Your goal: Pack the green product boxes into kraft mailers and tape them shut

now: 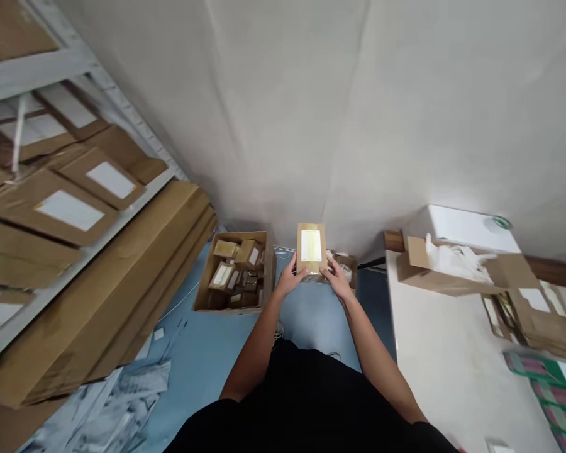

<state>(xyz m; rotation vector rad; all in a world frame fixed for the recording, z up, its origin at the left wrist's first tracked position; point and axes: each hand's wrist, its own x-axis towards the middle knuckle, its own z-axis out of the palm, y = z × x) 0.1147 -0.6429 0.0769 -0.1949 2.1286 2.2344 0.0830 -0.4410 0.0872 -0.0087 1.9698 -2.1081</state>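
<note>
Between my two hands is a small cardboard box (312,267) with a white label on top and shiny tape along its edge. My left hand (289,277) grips its left side, thumb near the front edge. On the opposite side, my right hand (336,277) closes round the right corner. The box is held level in front of my body, above the blue floor. To its left stands a large open carton (206,290) with several small labelled boxes inside. Partly hidden behind my right hand is another open carton (353,264) with whitish contents.
Shelving (136,220) with labelled boxes rises at left, long cartons (122,296) beneath it. At right a white table (446,358) holds an open box (429,280) of white packing material, flattened cardboard (547,321) and green-pink packs (547,371). A pale wall (283,113) stands ahead.
</note>
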